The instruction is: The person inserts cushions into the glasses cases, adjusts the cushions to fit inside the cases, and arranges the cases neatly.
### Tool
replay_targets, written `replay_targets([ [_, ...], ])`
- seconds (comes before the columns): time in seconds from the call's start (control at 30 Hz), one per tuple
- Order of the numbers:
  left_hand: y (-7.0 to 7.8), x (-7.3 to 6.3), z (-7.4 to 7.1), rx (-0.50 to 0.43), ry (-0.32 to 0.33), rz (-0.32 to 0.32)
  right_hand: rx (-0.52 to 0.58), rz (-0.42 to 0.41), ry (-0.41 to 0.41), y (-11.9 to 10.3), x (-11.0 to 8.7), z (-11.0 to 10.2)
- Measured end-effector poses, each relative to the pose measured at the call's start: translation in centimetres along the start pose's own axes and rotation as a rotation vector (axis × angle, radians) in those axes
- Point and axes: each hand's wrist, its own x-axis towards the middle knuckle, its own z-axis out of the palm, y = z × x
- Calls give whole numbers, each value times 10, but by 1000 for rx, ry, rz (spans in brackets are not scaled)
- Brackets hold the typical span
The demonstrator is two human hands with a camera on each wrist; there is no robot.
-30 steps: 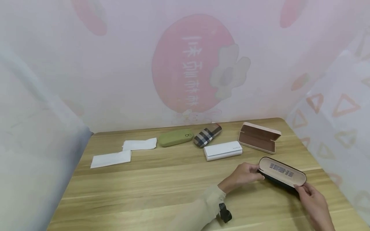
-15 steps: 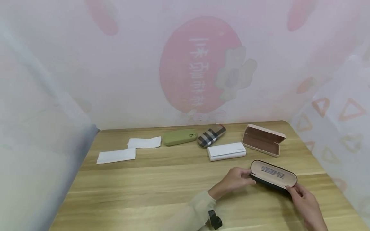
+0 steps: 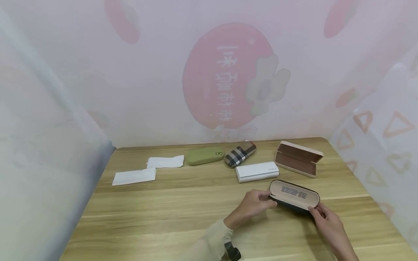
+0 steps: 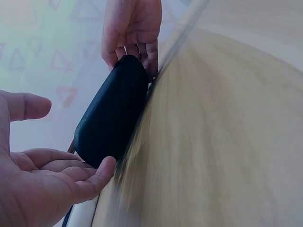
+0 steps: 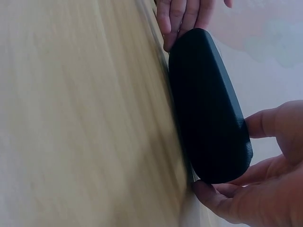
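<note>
A black glasses case [image 3: 294, 195] stands close over the right part of the table, its pale inside with several lines of dark print facing up. The fingers of my left hand [image 3: 250, 206] touch its left end; in the left wrist view they lie nearly straight, with the thumb apart from it. My right hand [image 3: 328, 222] grips the other end, thumb at the rim and fingers curled beneath. Both wrist views show the rounded black outside of the glasses case [image 4: 113, 111], while its inside is hidden there.
Behind stand a white case [image 3: 257, 172] and an opened pink case [image 3: 297, 161] with a brown inside. Farther left lie a checked case [image 3: 240, 155], a green case [image 3: 204, 156] and two white cloths [image 3: 134, 177]. Printed sheets wall the wooden table [image 3: 156, 217].
Both hands have moved left with the glasses case, bringing it in front of the white case's right end. The head view has shifted slightly; the other things have stayed put.
</note>
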Motion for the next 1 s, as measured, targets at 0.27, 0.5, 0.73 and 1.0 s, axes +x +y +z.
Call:
replay_targets([
  [0.27,-7,-15,-18,35,15,5,5,-43,-14,-13,-2,16],
  [0.5,-12,-29,-34,69,28,22,-56,-93,-17,-27,-5,30],
  [0.73,-20,-48,-52,45,71,26,-39,-132,-51,-44,-7,47],
  [1.0,-29,-74,-72,-44,139,20,-6,-229,-96,-65,-9,69],
])
